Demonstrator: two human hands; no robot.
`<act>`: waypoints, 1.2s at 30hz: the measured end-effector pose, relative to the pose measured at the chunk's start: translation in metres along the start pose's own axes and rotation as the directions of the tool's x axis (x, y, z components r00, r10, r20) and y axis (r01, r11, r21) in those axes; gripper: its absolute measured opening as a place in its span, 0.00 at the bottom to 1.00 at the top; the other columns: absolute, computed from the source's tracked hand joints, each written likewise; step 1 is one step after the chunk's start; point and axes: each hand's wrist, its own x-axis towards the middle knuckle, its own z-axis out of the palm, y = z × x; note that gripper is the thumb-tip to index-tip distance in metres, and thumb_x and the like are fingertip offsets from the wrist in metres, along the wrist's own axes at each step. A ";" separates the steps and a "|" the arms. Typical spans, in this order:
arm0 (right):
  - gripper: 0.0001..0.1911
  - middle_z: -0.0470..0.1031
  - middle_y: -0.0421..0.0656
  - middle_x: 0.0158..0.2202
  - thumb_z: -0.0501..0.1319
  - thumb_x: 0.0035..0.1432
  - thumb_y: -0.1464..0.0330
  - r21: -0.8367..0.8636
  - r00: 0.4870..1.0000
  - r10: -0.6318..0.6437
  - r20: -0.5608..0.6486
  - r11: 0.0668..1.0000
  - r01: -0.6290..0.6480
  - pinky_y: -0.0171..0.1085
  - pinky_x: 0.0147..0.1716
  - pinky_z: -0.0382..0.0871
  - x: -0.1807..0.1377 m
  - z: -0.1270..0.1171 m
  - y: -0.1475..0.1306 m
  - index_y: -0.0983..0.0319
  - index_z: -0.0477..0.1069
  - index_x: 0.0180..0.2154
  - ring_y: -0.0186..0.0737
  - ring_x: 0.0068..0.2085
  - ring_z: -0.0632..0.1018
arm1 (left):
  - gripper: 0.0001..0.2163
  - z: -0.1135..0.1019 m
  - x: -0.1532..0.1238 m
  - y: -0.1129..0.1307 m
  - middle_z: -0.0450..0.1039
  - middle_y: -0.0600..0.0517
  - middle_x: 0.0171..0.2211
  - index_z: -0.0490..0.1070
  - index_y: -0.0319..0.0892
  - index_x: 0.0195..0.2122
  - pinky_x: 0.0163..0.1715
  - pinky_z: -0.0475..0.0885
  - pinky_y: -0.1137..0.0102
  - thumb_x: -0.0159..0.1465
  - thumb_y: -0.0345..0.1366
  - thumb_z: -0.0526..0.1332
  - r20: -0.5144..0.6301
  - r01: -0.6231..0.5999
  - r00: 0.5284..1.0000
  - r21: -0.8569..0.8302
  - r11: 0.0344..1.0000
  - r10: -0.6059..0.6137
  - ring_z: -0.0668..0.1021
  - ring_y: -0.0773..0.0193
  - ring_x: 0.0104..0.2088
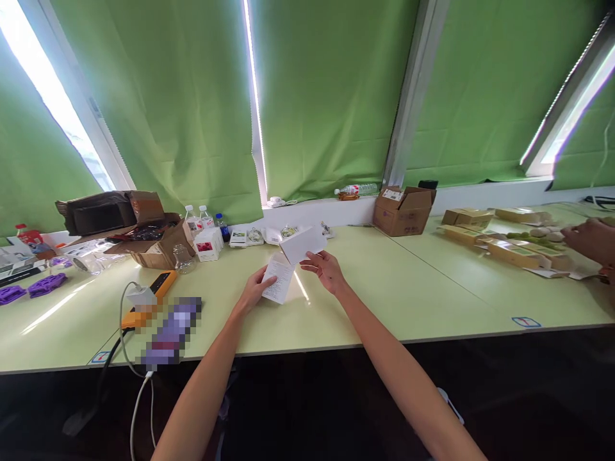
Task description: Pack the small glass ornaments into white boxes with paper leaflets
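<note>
Above the table, my left hand point(256, 289) is closed around a white printed card-like piece point(278, 279) covered in small text, thumb on its face. Between the thumb and fingers of my right hand point(325, 270) is a plain white cardboard piece point(303, 243), tilted. The two pieces meet at a corner; whether they are parts of one small carton, I cannot tell. Just behind them lie open small white boxes point(246, 237) with coiled items in them.
Left stand an open brown carton point(166, 246), a white box stack point(208, 244), bottles, an orange power strip point(150, 301) and a blurred phone point(173, 333) on a cable. A brown box point(403, 210) stands back right. Another person's hand point(592, 240) is at far right by yellowish boxes point(514, 253).
</note>
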 end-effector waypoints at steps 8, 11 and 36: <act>0.21 0.79 0.45 0.40 0.72 0.45 0.59 -0.117 1.000 0.022 -0.019 0.993 -0.024 0.38 0.31 0.78 -0.001 -0.001 0.001 0.60 0.73 0.41 0.44 0.36 0.82 | 0.28 0.003 -0.003 0.004 0.76 0.45 0.49 0.66 0.43 0.58 0.41 0.72 0.62 0.58 0.46 0.66 0.077 0.021 0.997 -0.028 0.999 -0.019 0.78 0.51 0.45; 0.20 0.79 0.44 0.39 0.72 0.44 0.59 -0.150 0.999 0.013 -0.052 0.988 -0.021 0.35 0.29 0.76 0.000 -0.002 0.001 0.60 0.73 0.39 0.39 0.32 0.80 | 0.28 0.002 -0.003 0.003 0.75 0.45 0.49 0.67 0.43 0.58 0.41 0.72 0.62 0.57 0.46 0.66 0.056 0.029 0.998 -0.031 0.999 -0.027 0.78 0.51 0.44; 0.22 0.73 0.40 0.28 0.72 0.41 0.55 -0.258 0.997 -0.011 -0.074 0.966 -0.008 0.34 0.24 0.71 -0.004 -0.001 -0.001 0.59 0.75 0.37 0.31 0.24 0.71 | 0.28 0.002 -0.002 -0.001 0.74 0.44 0.49 0.67 0.43 0.56 0.43 0.73 0.59 0.56 0.47 0.66 -0.042 -0.051 0.998 0.019 0.999 0.052 0.78 0.51 0.46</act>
